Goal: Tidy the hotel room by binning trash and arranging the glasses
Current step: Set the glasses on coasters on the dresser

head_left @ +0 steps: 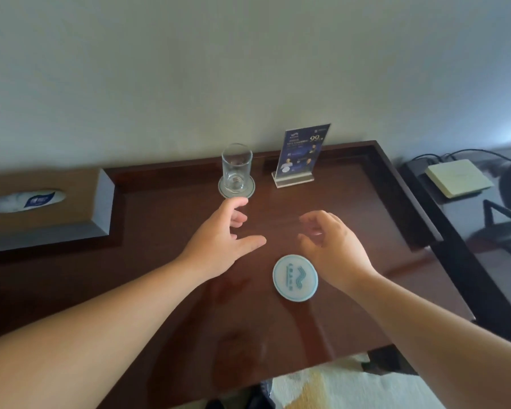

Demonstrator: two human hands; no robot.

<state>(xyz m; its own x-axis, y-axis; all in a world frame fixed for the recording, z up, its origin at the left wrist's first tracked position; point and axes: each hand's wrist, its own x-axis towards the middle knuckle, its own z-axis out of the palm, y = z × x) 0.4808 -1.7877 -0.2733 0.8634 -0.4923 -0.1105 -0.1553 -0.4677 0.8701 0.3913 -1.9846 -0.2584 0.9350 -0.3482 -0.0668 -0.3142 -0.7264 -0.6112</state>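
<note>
A clear empty glass (236, 169) stands upright on a round coaster (250, 191) near the back of the dark wooden desk (160, 276). My left hand (222, 234) hovers just in front of that coaster, fingers loosely spread, holding nothing. A second round white coaster (295, 277) with a teal logo lies bare near the desk's middle. My right hand (331, 243) hangs above and just behind it, fingers loosely curled, empty.
A blue card in a clear stand (300, 156) sits at the back, right of the glass. A brown tissue box (45, 202) lies at the left. Off the desk's right edge are a small white box with cables (457, 178) and a chair (508, 219).
</note>
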